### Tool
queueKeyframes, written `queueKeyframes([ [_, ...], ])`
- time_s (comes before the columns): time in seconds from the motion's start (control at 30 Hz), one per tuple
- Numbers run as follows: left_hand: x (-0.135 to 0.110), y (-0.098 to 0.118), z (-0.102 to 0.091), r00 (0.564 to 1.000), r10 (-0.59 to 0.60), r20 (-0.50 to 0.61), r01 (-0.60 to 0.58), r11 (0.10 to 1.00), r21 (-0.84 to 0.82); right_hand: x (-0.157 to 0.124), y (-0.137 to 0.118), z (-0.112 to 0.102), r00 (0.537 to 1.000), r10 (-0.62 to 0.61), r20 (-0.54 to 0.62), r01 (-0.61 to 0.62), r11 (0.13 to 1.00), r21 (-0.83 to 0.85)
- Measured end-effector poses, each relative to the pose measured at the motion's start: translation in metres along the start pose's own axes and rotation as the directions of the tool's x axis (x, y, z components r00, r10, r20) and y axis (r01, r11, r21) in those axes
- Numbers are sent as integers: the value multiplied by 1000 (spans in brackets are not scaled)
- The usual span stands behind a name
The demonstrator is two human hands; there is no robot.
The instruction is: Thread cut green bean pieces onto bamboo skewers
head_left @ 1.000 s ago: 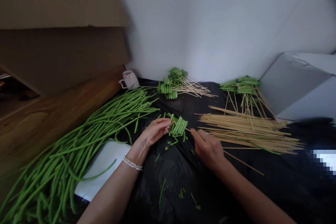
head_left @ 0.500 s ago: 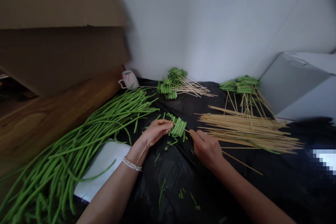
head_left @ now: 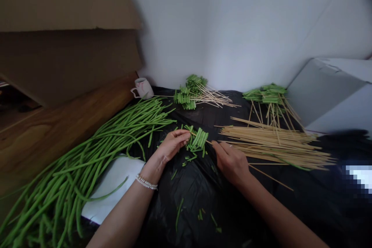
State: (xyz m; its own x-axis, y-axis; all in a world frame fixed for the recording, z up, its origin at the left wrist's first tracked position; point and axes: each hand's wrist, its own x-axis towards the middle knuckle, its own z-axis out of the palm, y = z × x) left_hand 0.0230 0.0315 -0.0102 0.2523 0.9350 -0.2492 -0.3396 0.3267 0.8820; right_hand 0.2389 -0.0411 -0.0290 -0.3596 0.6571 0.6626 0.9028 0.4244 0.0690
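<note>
My left hand [head_left: 172,143] pinches the tip end of a bamboo skewer threaded with short cut green bean pieces [head_left: 198,139]. My right hand [head_left: 231,161] grips the same skewer [head_left: 270,178] lower down, its bare end trailing to the right over the black plastic sheet [head_left: 197,197]. The row of bean pieces sits between the two hands, just above the sheet. Loose bean bits [head_left: 190,158] lie under it.
A long heap of whole green beans [head_left: 87,159] runs along the left. Loose skewers [head_left: 273,143] lie to the right. Finished bean skewers are piled at the back centre [head_left: 192,93] and back right [head_left: 267,93]. A mug [head_left: 143,87], cardboard box [head_left: 66,35] and white box [head_left: 334,93] border the area.
Both hands and the threaded skewer shifted only slightly, a little upward; the grip is unchanged.
</note>
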Motion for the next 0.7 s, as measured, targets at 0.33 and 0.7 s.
queueKeyframes([
  [0.33, -1, 3, -6, 987, 156, -24, -141, 940, 310, 4, 11, -5, 987, 122, -108, -128, 990, -55],
  [0.7, 8, -13, -21, 866, 490, 103, -298, 337, 893, 4, 6, -3, 991, 114, -73, -116, 993, -26],
])
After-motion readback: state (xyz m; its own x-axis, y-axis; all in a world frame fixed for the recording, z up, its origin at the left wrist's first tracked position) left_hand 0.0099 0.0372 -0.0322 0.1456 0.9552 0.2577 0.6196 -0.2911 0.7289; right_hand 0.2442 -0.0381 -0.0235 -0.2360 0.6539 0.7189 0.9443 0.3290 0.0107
